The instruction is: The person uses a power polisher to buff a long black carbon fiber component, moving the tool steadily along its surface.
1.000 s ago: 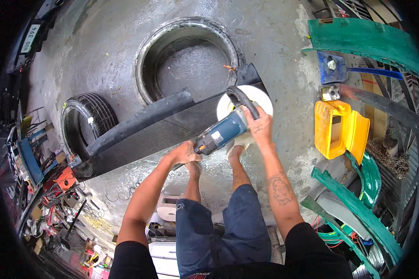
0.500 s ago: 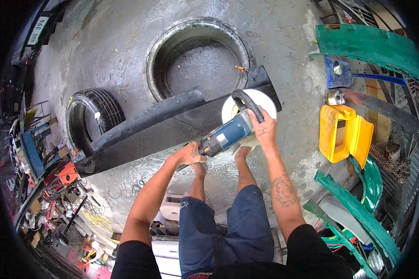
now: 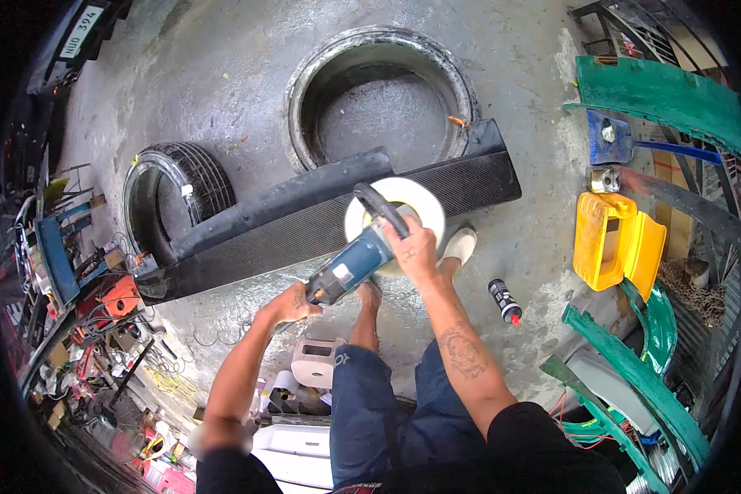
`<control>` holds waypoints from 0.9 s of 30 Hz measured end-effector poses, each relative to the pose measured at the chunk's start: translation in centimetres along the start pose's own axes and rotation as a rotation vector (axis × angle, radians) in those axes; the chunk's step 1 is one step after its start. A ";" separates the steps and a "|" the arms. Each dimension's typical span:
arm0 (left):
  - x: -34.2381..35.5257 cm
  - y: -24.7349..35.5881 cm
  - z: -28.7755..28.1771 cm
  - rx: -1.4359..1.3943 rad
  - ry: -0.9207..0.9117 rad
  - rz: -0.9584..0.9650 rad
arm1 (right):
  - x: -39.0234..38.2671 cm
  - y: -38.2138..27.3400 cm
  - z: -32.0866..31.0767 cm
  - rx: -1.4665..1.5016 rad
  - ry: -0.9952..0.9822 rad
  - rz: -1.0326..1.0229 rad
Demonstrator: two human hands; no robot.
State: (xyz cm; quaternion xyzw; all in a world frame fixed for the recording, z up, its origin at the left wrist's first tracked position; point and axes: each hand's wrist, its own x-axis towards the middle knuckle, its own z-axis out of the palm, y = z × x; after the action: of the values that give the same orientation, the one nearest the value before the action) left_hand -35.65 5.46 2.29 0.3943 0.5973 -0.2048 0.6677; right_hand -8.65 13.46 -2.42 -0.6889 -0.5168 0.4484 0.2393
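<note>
I hold a blue and black rotary polisher (image 3: 354,263) with both hands. My right hand (image 3: 412,247) is closed on its front, by the black loop handle, and my left hand (image 3: 292,300) grips the rear of its body. Its wide white pad (image 3: 428,214) lies over the middle-right stretch of a long black carbon-weave panel (image 3: 469,181). The panel slants across a large upright-walled tyre ring (image 3: 296,107) lying flat and a smaller treaded tyre (image 3: 206,173) at left. The pad's underside is hidden.
At right are green curved panels (image 3: 659,99), a blue dustpan (image 3: 609,148), a metal can (image 3: 604,180) and an open yellow case (image 3: 593,239). A black bottle (image 3: 502,298) with a red cap lies by my right forearm. Cluttered tools (image 3: 119,300) and cables line the left.
Both hands have carried the polisher leftward along the panel, away from its right end. The black bottle on the floor, hidden behind my right arm earlier, now shows.
</note>
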 end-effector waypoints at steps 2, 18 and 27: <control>-1.2 -2.7 -0.4 0.009 0.035 -0.010 | -0.7 -1.2 2.1 -0.035 -0.050 0.001; -2.8 -4.5 -1.5 0.014 0.038 -0.153 | -1.4 -2.2 4.5 0.073 -0.082 -0.006; 2.5 6.2 1.5 0.052 0.024 0.012 | 2.6 2.1 -6.0 -0.051 -0.015 0.048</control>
State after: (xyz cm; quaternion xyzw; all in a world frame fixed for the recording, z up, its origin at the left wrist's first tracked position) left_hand -29.54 8.54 1.57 0.4175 0.5974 -0.2117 0.6512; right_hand -2.30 15.95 -2.14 -0.7037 -0.5130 0.4459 0.2070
